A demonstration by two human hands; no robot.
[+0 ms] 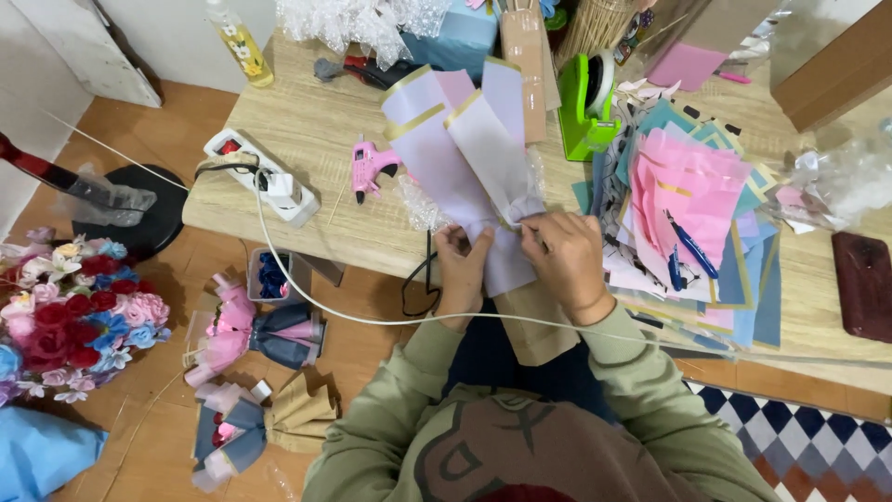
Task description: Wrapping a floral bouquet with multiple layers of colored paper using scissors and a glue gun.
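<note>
Lilac, gold-edged wrapping paper (462,139), a pink glue gun (371,168), a bright green tape dispenser (585,102), and a navy-and-white diamond-patterned rug (799,437).

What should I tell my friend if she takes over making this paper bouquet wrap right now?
Left hand: pinching the gathered bottom of the lilac wrapping paper.
Right hand: gripping the same gathered spot from the other side.
The paper lies fanned out on the wooden table, gold-edged folds pointing away.
Pink glue gun is to the left, green tape dispenser to the right.
Done: sheets layered and bunched.
Left: the gathered end looks unfastened.
</note>
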